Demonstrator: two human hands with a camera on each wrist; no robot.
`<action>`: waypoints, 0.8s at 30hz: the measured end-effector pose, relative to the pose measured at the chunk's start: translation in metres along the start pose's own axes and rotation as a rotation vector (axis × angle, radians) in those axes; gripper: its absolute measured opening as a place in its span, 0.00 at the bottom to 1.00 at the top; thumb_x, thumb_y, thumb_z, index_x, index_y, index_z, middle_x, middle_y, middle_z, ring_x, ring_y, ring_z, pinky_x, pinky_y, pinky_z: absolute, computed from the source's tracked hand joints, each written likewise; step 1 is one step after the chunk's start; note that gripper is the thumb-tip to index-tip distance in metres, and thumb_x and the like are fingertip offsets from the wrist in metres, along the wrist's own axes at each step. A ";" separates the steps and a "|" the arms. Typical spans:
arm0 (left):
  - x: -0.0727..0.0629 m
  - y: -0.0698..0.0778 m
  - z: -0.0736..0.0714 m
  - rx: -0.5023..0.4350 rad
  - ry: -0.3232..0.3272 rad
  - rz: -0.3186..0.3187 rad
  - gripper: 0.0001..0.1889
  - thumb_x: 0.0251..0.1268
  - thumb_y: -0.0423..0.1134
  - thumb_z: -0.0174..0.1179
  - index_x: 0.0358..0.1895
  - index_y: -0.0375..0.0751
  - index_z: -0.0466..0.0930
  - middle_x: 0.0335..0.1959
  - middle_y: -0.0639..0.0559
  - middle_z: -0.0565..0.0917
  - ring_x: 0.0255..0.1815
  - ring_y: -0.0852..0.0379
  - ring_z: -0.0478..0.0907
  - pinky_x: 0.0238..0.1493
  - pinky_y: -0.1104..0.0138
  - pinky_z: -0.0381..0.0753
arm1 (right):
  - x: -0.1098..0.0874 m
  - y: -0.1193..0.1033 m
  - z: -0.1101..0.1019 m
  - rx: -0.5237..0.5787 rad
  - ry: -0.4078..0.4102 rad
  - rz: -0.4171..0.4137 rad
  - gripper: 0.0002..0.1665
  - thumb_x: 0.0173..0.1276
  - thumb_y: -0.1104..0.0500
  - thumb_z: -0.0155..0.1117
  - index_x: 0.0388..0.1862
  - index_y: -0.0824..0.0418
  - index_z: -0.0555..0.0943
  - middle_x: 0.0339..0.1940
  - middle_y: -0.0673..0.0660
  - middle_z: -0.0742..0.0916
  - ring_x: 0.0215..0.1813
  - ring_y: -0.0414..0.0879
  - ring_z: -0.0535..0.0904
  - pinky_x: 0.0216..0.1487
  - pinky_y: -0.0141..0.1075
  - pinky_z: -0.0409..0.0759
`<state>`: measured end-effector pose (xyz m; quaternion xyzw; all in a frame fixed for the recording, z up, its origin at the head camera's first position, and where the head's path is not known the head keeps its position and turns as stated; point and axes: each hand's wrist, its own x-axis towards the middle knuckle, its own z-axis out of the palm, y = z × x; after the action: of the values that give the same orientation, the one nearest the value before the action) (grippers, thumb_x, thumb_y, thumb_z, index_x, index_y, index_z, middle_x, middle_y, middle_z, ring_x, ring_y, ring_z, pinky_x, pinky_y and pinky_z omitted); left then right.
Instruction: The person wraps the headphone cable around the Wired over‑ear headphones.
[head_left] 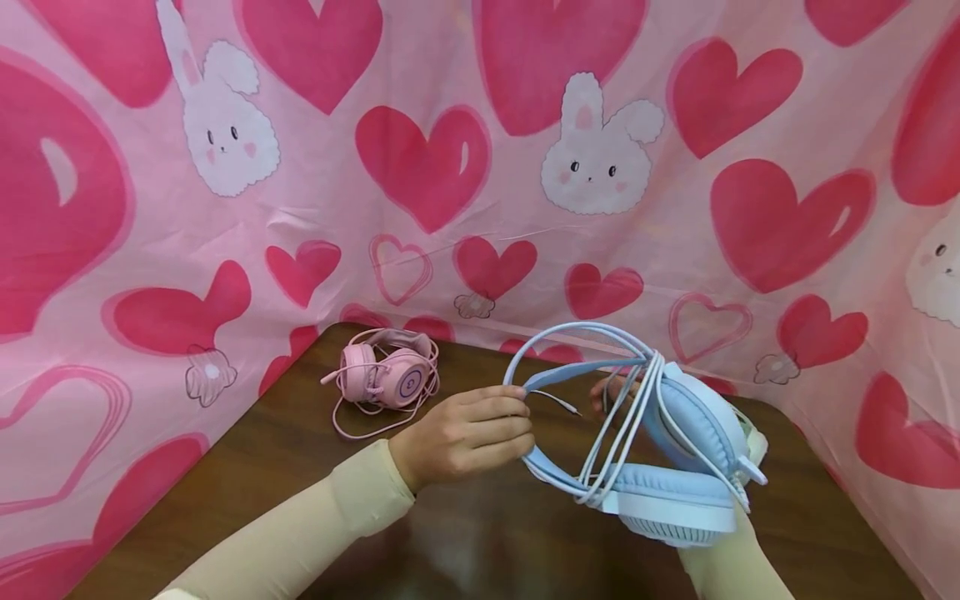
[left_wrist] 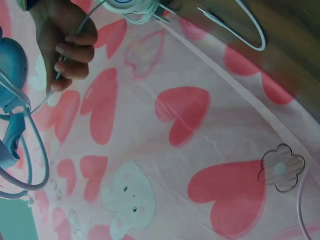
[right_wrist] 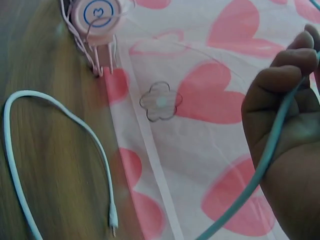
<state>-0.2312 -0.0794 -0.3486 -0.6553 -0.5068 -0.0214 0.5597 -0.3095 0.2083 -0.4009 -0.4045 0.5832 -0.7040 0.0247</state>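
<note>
In the head view my left hand (head_left: 468,437) grips the headband of a light blue headset (head_left: 671,483), raised above the table. White cable is wound several times around the headband near the ear cups. Behind the headset, partly hidden by it, my right hand (head_left: 617,395) curls its fingers on the cable. The left wrist view shows this right hand (left_wrist: 70,47) with the cable (left_wrist: 86,22) running through its fingers. In the right wrist view the cable (right_wrist: 272,150) crosses the palm of the right hand (right_wrist: 285,125). A loose cable end with a plug (head_left: 567,406) hangs beyond the left hand.
A pink headset (head_left: 405,379) with its cable lies at the table's back left. At the right, a white and pale green headset (head_left: 756,442) is partly hidden behind the blue one. Heart-and-rabbit cloth (head_left: 517,225) surrounds the brown table (head_left: 285,479).
</note>
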 end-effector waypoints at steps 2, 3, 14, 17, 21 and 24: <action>0.001 -0.001 0.004 0.016 0.005 -0.009 0.05 0.64 0.28 0.61 0.40 0.37 0.85 0.38 0.47 0.86 0.43 0.50 0.82 0.61 0.54 0.71 | 0.002 -0.005 0.005 0.019 -0.026 -0.010 0.18 0.80 0.52 0.44 0.39 0.51 0.82 0.27 0.46 0.80 0.23 0.36 0.71 0.25 0.26 0.70; 0.002 -0.002 0.005 0.025 0.005 -0.013 0.05 0.64 0.28 0.61 0.40 0.37 0.85 0.38 0.47 0.86 0.43 0.50 0.82 0.61 0.54 0.71 | 0.003 -0.012 0.013 0.046 -0.033 0.009 0.18 0.80 0.52 0.44 0.39 0.52 0.82 0.28 0.46 0.80 0.24 0.36 0.71 0.26 0.25 0.70; 0.007 -0.012 0.025 0.105 -0.004 -0.115 0.05 0.66 0.29 0.59 0.38 0.39 0.85 0.37 0.49 0.86 0.44 0.50 0.81 0.62 0.54 0.70 | 0.001 0.062 -0.029 0.397 -0.084 0.018 0.21 0.80 0.50 0.44 0.47 0.59 0.83 0.31 0.53 0.84 0.23 0.42 0.76 0.22 0.31 0.73; 0.006 -0.013 0.030 0.124 0.009 -0.136 0.06 0.67 0.30 0.59 0.36 0.39 0.85 0.36 0.50 0.85 0.43 0.50 0.81 0.61 0.54 0.72 | 0.000 0.075 -0.034 0.487 -0.140 0.052 0.22 0.80 0.52 0.42 0.50 0.59 0.83 0.33 0.53 0.85 0.27 0.41 0.79 0.25 0.30 0.76; 0.005 -0.014 0.037 0.143 0.017 -0.161 0.06 0.65 0.29 0.60 0.36 0.39 0.85 0.35 0.51 0.85 0.43 0.50 0.81 0.60 0.54 0.72 | -0.005 0.034 0.014 0.269 0.026 0.022 0.17 0.78 0.50 0.49 0.46 0.59 0.81 0.33 0.49 0.83 0.32 0.38 0.77 0.30 0.27 0.74; 0.004 -0.016 0.040 0.163 0.012 -0.182 0.06 0.65 0.28 0.59 0.36 0.40 0.86 0.36 0.51 0.85 0.43 0.51 0.81 0.61 0.54 0.72 | -0.011 0.008 0.040 0.184 0.106 0.058 0.17 0.80 0.53 0.43 0.49 0.59 0.79 0.37 0.48 0.82 0.39 0.38 0.77 0.39 0.28 0.75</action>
<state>-0.2619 -0.0494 -0.3499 -0.5589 -0.5606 -0.0349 0.6100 -0.2813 0.1790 -0.4136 -0.3459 0.5280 -0.7739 0.0512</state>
